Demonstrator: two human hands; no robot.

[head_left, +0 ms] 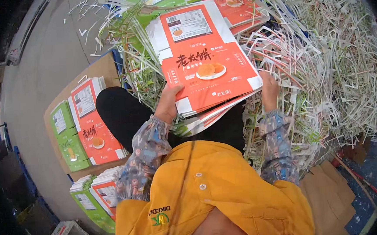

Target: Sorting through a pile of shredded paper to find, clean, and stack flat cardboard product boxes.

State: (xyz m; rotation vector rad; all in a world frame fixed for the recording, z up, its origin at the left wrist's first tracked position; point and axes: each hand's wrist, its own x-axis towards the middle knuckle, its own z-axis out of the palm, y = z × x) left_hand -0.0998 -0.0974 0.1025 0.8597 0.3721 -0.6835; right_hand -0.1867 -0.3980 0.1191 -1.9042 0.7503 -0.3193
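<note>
left hand (169, 101) and right hand (270, 91) hold red cartons (210, 83).

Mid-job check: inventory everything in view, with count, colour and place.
Held card blanks: one stack, orange-red and white, between the hands
Far stacks: one orange-red, one green, top
Left stacks: two orange-red, two green, one pair below the other
Cardboard sheet: one, brown, under the upper pair
Paper strips: uncountable, white, green, some orange, mostly right
Cardboard pieces: several, brown, lower right
Floor: one, grey, left
Yellow top: one, lower middle
Patterned sleeves: two, grey-blue, forearms
Left hand: one, stack's left edge
Right hand: one, stack's right edge
</note>
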